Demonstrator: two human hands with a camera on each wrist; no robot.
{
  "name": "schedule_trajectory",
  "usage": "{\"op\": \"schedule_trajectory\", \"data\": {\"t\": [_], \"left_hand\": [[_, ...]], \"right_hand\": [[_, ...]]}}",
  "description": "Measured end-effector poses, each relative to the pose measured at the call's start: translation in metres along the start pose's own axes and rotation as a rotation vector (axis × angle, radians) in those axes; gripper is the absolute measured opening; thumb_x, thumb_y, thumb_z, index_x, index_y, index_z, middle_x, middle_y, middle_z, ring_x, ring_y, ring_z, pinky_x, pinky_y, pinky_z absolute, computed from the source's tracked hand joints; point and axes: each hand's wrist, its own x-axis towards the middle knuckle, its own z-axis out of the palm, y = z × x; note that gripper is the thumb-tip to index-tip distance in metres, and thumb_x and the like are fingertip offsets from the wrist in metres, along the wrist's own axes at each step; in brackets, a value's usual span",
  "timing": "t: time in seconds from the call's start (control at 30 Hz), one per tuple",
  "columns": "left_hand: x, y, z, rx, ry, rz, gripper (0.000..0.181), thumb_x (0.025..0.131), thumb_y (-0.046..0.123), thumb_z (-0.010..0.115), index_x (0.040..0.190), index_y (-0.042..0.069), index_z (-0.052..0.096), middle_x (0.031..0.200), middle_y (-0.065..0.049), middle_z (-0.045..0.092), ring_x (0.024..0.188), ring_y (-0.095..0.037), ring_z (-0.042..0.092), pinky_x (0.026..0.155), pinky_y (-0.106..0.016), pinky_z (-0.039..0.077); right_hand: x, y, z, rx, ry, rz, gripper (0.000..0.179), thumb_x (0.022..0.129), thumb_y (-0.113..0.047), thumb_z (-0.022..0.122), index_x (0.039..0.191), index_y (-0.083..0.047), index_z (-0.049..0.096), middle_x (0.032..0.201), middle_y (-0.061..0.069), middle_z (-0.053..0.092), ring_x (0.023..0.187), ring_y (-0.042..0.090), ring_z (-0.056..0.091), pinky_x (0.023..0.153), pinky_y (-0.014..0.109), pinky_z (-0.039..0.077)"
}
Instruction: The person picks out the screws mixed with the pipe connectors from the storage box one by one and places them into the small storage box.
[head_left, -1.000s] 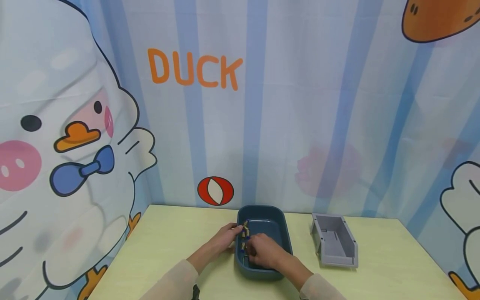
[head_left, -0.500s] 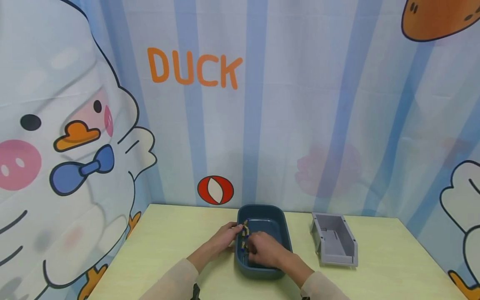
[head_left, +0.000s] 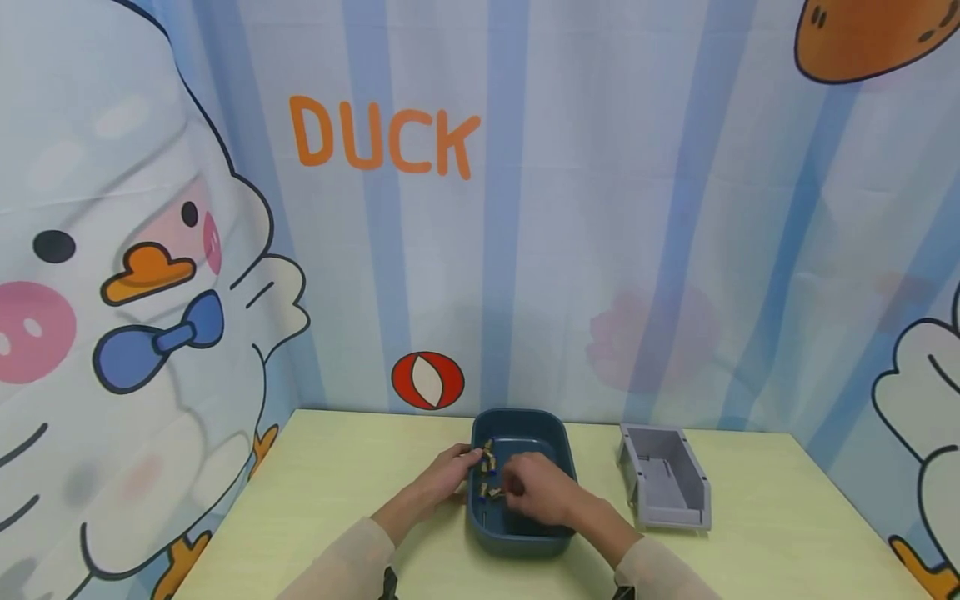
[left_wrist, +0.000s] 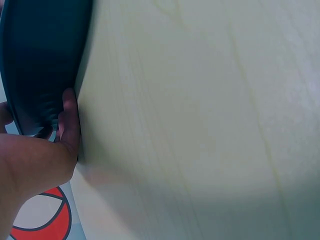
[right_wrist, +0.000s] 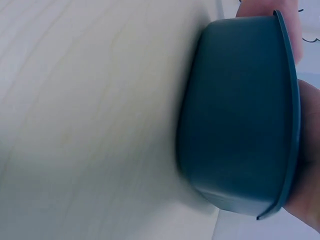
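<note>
A dark blue-green bin (head_left: 517, 546) stands on the table with several small brass-coloured pieces (head_left: 487, 467) with blue parts along its left inner side. My left hand (head_left: 448, 471) grips the bin's left rim, thumb over the edge; in the left wrist view the fingers (left_wrist: 70, 117) lie against its outer wall. My right hand (head_left: 543, 487) reaches inside the bin with bent fingers, its fingertips right beside one brass piece (head_left: 495, 492). Whether it pinches a piece I cannot tell. In the right wrist view, the bin's wall (right_wrist: 235, 115) hides the fingertips.
A grey open-fronted parts bin (head_left: 696, 518) stands on the pale wooden table (head_left: 345, 454), right of the blue-green one. Behind the table hangs a striped curtain (head_left: 442, 275) with duck drawings.
My right hand has risen slightly up and to the right inside the bin, exposing a brass piece by its fingertips. My left hand stays on the rim. The head view has shifted slightly.
</note>
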Motion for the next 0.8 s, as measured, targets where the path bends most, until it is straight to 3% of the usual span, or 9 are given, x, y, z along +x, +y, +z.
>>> {"op": "schedule_trajectory", "data": {"t": [0.17, 0.27, 0.43, 0.8], "left_hand": [[-0.001, -0.001, 0.000, -0.012, 0.000, 0.001, 0.060, 0.113, 0.035, 0.046, 0.156, -0.006, 0.040, 0.150, -0.027, 0.054, 0.140, -0.045, 0.051, 0.102, -0.059, 0.054], [-0.002, -0.001, 0.001, -0.011, 0.003, -0.005, 0.060, 0.113, 0.035, 0.046, 0.156, -0.006, 0.040, 0.151, -0.027, 0.053, 0.140, -0.046, 0.051, 0.102, -0.059, 0.054], [-0.002, 0.000, 0.001, -0.012, 0.008, -0.005, 0.059, 0.113, 0.035, 0.047, 0.156, -0.006, 0.040, 0.150, -0.027, 0.054, 0.140, -0.046, 0.051, 0.102, -0.060, 0.054], [-0.003, 0.002, 0.000, -0.006, 0.005, 0.006, 0.058, 0.113, 0.034, 0.047, 0.155, -0.006, 0.042, 0.146, -0.025, 0.059, 0.137, -0.044, 0.054, 0.101, -0.060, 0.055]], "right_hand": [[-0.004, 0.013, -0.001, -0.004, 0.050, -0.070, 0.007, 0.091, -0.010, 0.073, 0.087, -0.015, 0.071, 0.081, -0.009, 0.060, 0.070, 0.005, 0.053, 0.060, 0.032, 0.047], [-0.007, -0.001, -0.014, 0.013, 0.039, -0.006, 0.010, 0.088, -0.007, 0.075, 0.084, -0.015, 0.070, 0.079, -0.009, 0.059, 0.069, 0.003, 0.052, 0.063, 0.029, 0.048], [-0.010, -0.005, -0.024, -0.021, 0.030, 0.071, 0.016, 0.089, -0.005, 0.077, 0.083, -0.017, 0.068, 0.079, -0.010, 0.059, 0.071, 0.002, 0.052, 0.066, 0.026, 0.049], [-0.011, 0.000, -0.040, -0.021, 0.058, 0.094, 0.013, 0.093, -0.004, 0.073, 0.086, -0.014, 0.071, 0.082, -0.007, 0.058, 0.071, 0.005, 0.051, 0.066, 0.028, 0.050]]}}
